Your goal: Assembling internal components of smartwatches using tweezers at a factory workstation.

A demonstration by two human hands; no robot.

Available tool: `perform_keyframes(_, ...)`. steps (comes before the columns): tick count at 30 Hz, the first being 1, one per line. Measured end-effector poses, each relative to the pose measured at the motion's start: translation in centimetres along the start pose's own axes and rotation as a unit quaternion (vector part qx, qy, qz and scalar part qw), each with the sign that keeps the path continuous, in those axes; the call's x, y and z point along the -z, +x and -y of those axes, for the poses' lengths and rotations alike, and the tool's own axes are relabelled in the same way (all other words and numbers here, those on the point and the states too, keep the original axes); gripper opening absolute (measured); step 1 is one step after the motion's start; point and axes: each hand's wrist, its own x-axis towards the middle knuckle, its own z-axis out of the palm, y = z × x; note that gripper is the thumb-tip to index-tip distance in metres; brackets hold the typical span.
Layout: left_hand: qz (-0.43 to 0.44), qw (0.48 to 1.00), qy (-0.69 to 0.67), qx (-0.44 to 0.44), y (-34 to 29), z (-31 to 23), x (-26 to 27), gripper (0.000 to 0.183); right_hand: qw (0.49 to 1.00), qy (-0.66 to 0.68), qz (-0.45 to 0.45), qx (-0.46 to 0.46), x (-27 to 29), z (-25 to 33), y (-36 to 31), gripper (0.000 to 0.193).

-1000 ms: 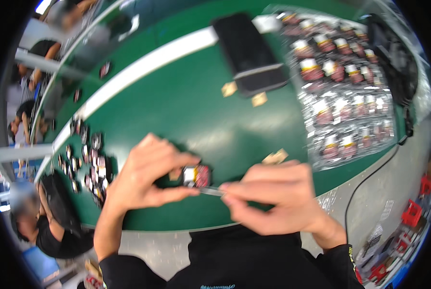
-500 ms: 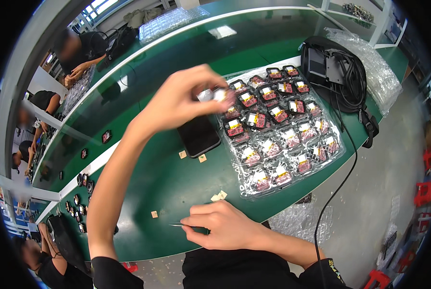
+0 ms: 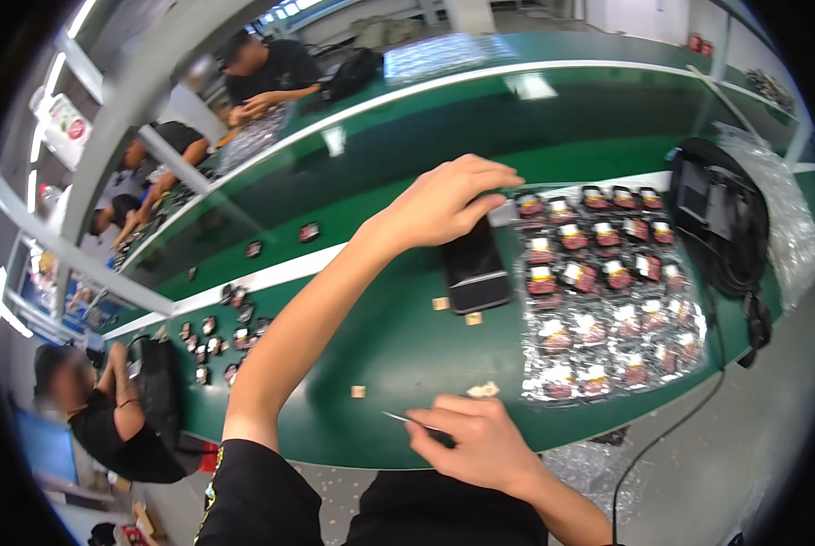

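My left hand (image 3: pixel 453 202) reaches over the far left corner of a clear plastic blister tray (image 3: pixel 536 397). Its fingers stretch out, with the thumb apart below them. A small black-and-red device (image 3: pixel 530 207) sits in the corner pocket beside the fingertips; whether they touch it is hard to see. Several like it fill the tray in rows, the far ones dark and the near ones under clear plastic. Low over the table's near edge, my right hand (image 3: pixel 480 443) pinches a pair of tweezers (image 3: pixel 394 416), tips pointing left.
A black smartphone (image 3: pixel 476 268) lies left of the tray. Small beige paper squares (image 3: pixel 359 392) dot the green table (image 3: pixel 334 437). Loose black devices (image 3: pixel 212 346) cluster at the left. A black bag with cables (image 3: pixel 721 214) stands right of the tray. Co-workers sit beyond the left side.
The view has shifted, so the table appears farther right. My left hand held a small whitish object over the tray; now its fingers are extended at the corner. The right hand keeps the tweezers.
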Motion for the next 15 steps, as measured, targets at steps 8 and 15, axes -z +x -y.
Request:
perform_keyframes(8,0.012,0.943,0.176,0.281,-21.7,5.4,8.6,0.032,1.0,0.015,0.006,0.026,-0.7,-0.5,0.1,0.017)
perform_keyframes(15,-0.027,0.955,0.05,0.291,-22.3,6.5,9.2,0.035,1.0,-0.009,0.017,-0.001,-0.5,0.4,0.3,0.013)
